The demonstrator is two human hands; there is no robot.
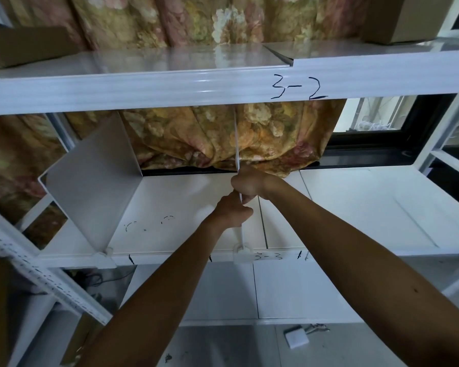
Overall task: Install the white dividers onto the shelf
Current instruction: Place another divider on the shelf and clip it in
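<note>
White shelf before floral curtain, divider upright.

Both hands grip a thin white divider seen edge-on, standing upright on the white shelf. The right hand is closed around its edge, just above the left hand, whose fingers pinch the edge lower down. Below those fingers, a white clip sits on the shelf's front lip. Well left of the fingers stands another divider.
</note>
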